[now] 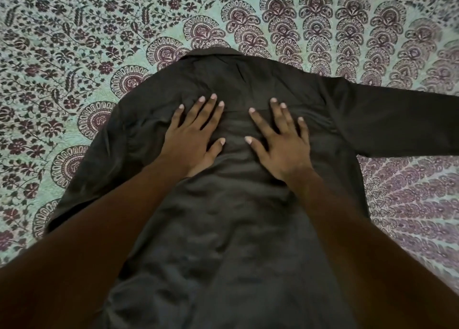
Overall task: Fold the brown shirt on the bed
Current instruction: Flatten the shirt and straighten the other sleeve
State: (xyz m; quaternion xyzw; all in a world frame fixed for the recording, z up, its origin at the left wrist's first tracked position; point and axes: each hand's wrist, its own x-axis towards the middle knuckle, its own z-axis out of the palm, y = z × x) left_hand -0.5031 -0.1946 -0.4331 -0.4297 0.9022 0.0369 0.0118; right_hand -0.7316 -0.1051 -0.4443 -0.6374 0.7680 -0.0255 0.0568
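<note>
While both hands, left hand (196, 134) and right hand (280, 142), press flat with spread fingers, grasping nothing, the dark brown shirt (236, 216) lies wrinkled, collar far, one sleeve outstretched rightward.

A printed bedspread (82, 45) is seen covering the bed across the whole view. Its ground is a pale mint green, and its printing is in dark maroon and black. From 9 to 11 o'clock a dense pattern of flowers, leaves and twining stems is shown. From 12 to 2 o'clock rows of scalloped, fan-shaped motifs are arranged in curved bands, and toward 3 to 4 o'clock smaller purple-toned fans are packed closely together.
</note>
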